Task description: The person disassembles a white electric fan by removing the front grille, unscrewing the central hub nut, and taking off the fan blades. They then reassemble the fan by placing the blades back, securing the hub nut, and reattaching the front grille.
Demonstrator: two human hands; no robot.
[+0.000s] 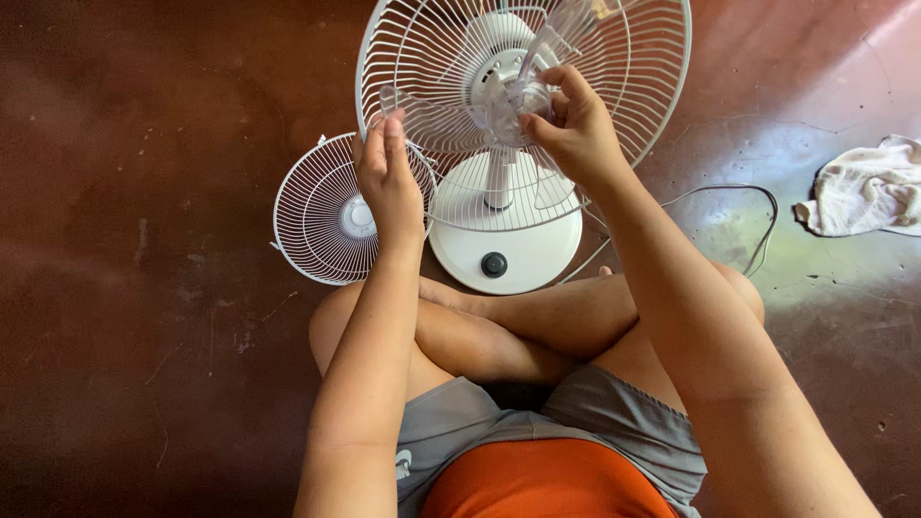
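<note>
A dark reddish-brown floor, scuffed and speckled, fills the frame. At top centre a white fan stands on its round base, and its loose wire guard lies flat just to the left, touching the base. A grey cord loops to the right, and a crumpled white cloth lies at the right edge.

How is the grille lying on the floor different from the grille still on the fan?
The loose grille lies flat on the floor, while the mounted grille stands up on the fan's stand. The loose grille looks smaller in this view and the mounted grille larger. No hand grips the loose grille; the left hand holds the mounted grille's rim, and the right hand grips the clear blade hub in front of it. Both are round white wire.
</note>
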